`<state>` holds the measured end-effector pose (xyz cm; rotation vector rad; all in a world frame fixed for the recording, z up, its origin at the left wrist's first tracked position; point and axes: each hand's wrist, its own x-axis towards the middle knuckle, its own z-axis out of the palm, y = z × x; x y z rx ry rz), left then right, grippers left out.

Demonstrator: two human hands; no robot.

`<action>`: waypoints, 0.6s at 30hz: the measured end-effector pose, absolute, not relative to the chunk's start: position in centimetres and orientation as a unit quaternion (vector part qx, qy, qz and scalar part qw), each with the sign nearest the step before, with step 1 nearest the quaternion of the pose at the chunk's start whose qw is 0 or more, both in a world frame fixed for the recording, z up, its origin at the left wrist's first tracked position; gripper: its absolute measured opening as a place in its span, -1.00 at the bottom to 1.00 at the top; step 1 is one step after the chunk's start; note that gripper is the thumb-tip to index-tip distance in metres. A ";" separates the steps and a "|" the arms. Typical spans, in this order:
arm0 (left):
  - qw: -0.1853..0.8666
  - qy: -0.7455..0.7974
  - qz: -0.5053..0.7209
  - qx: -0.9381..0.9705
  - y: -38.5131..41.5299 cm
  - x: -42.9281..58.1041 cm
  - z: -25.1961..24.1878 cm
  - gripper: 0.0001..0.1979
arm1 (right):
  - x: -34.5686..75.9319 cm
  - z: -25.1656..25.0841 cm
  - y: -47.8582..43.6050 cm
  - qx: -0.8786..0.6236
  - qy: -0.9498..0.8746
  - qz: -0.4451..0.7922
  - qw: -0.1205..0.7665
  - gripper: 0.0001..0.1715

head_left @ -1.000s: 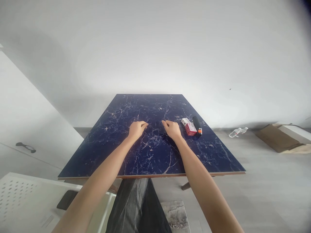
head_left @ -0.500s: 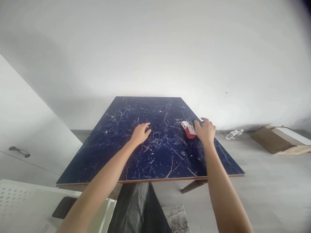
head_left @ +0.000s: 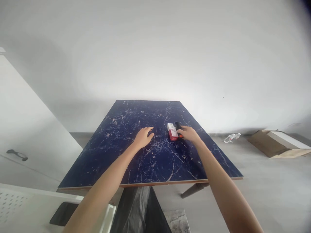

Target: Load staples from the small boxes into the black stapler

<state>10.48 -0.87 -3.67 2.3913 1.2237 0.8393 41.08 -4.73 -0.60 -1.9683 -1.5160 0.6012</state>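
On the blue marbled table [head_left: 102, 161], a red and white box [head_left: 172, 133] lies right of the middle. Against its right side is a black, bottle-shaped object [head_left: 178, 125] with an orange patch. My right hand [head_left: 189, 133] has its thumb and fingers closed round this black object, partly hiding it. My left hand [head_left: 143, 137] hovers at or just above the tabletop, left of the box, thumb and fingers apart, holding nothing.
A white wall [head_left: 150, 51] stands behind the table. Right of it on the floor are clear plastic bottles [head_left: 229, 138] and a cardboard box [head_left: 269, 142]. At lower left, a dark phone-like slab [head_left: 63, 213] rests on a white surface.
My right hand has moved left and closed round the black object. The red and white box has shifted left and turned straighter. My left hand has moved slightly right.
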 end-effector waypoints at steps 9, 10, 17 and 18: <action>0.142 0.566 0.325 0.744 3.0 1.2 -2.4 -0.63 | 18.8 -0.8 0.1 -0.640 -0.682 0.174 0.308 -0.67; 0.134 0.584 0.322 0.733 3.2 -0.2 -2.3 -0.62 | 16.7 -0.9 0.4 -0.638 -0.680 0.177 0.314 -0.66; 0.132 0.660 0.271 0.688 3.6 -5.8 -1.5 -0.62 | 12.7 -3.4 0.8 -0.586 -0.637 0.299 0.402 -0.53; 0.135 0.666 0.262 0.686 3.5 -6.0 -1.3 -0.60 | 13.4 -3.8 0.9 -0.578 -0.629 0.321 0.408 -0.54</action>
